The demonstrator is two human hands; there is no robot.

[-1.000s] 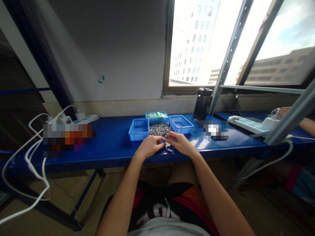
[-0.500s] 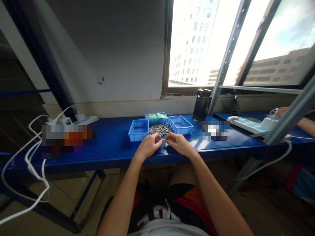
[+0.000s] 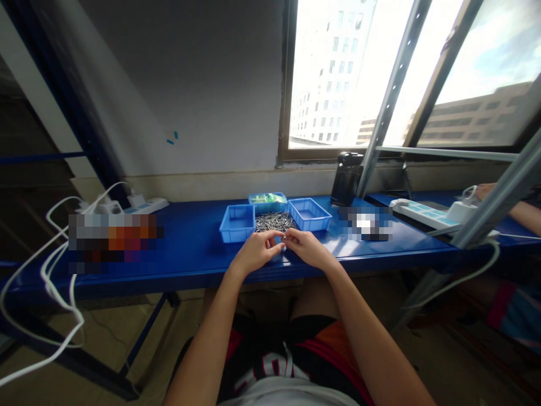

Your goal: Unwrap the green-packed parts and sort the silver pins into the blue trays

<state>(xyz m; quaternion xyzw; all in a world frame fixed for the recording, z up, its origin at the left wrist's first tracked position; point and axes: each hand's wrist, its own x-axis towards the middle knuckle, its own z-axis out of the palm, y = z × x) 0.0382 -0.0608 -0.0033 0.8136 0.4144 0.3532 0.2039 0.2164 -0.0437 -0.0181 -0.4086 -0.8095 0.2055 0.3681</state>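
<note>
My left hand and my right hand meet at the front of the blue table, fingertips almost touching. Between them shows a small shiny metal piece, too small to name exactly. The right thumb and forefinger pinch it; the left forefinger and thumb close round it from the other side, with a slight gap between them. Just beyond my fingers lies a heap of slim silvery metal pieces, like screws or rivets, partly hidden by my hands. A blue bin stands left of the heap, another blue bin right of it.
Behind the heap, a third blue bin holds green plastic packets. A black bottle-like container stands by the window. Power strips lie left and right, with white cables. A metal post and another person's arm are at right.
My hands have come together. The left forefinger has stretched toward the right fingertips, and its thumb has parted from it. The thin piece spanning the gap now sits at the right fingertips.
</note>
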